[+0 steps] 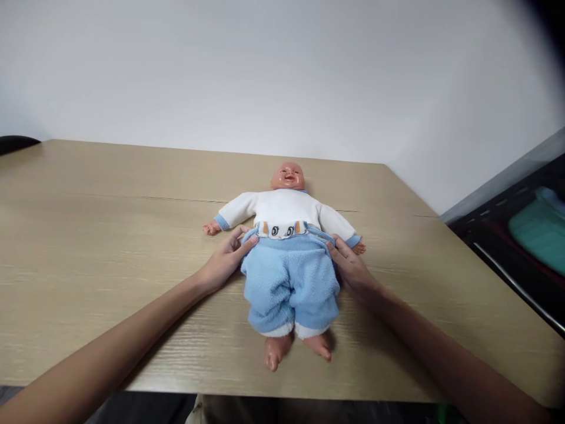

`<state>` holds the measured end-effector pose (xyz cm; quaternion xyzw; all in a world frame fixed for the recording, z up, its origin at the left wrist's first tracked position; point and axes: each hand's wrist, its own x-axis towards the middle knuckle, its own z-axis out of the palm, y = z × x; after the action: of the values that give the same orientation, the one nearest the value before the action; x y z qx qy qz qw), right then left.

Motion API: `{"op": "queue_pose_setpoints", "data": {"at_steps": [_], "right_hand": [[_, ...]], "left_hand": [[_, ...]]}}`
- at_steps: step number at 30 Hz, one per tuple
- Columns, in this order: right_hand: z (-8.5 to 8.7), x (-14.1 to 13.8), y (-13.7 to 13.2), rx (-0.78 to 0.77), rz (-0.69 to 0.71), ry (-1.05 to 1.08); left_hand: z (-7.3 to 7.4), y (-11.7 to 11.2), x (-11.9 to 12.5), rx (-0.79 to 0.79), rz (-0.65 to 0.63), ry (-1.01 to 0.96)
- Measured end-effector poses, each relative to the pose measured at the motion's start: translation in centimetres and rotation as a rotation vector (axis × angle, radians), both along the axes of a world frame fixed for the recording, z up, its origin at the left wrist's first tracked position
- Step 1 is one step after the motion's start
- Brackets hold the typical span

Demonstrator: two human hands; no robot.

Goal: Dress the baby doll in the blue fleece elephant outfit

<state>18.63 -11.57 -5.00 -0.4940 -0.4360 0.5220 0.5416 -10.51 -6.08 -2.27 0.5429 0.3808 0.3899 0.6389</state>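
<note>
You face a plain pale wall (pixel 247 76) across the top of the frame, shading to grey toward the upper right. Below it your desk (pixel 110 253) spreads wide, its light wood-grain surface crossed by a thin seam (pixel 176 199). At the left edge you see a dark curved shape (pixel 17 143), too cropped to identify; at the right edge, blurred teal material (pixel 541 229) against black. The light looks soft and even.

Pale wall (pixel 247 76) behind tan table (pixel 110 253) — teal object (pixel 541 232) at right.
</note>
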Motion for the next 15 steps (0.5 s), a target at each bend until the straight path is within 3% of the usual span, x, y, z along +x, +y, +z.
{"op": "queue_pose_setpoints", "data": {"at_steps": [5, 10, 13, 15], "right_hand": [[0.7, 0.2, 0.0, 0.148, -0.02, -0.18], [1.7, 0.6, 0.6, 0.29, -0.067, -0.347], [1.8, 0.4, 2.6, 0.339, -0.144, -0.423], [1.5, 0.2, 4.1, 0.283, -0.169, -0.405]], "left_hand": [[0.0, 0.6, -0.3, 0.167, 0.055, 0.093], [1.1, 1.9, 0.1, 0.297, 0.079, 0.076], [1.2, 3.6, 1.1, 0.292, 0.019, 0.004], [0.8, 4.9, 1.7, 0.232, -0.004, -0.027]]}}
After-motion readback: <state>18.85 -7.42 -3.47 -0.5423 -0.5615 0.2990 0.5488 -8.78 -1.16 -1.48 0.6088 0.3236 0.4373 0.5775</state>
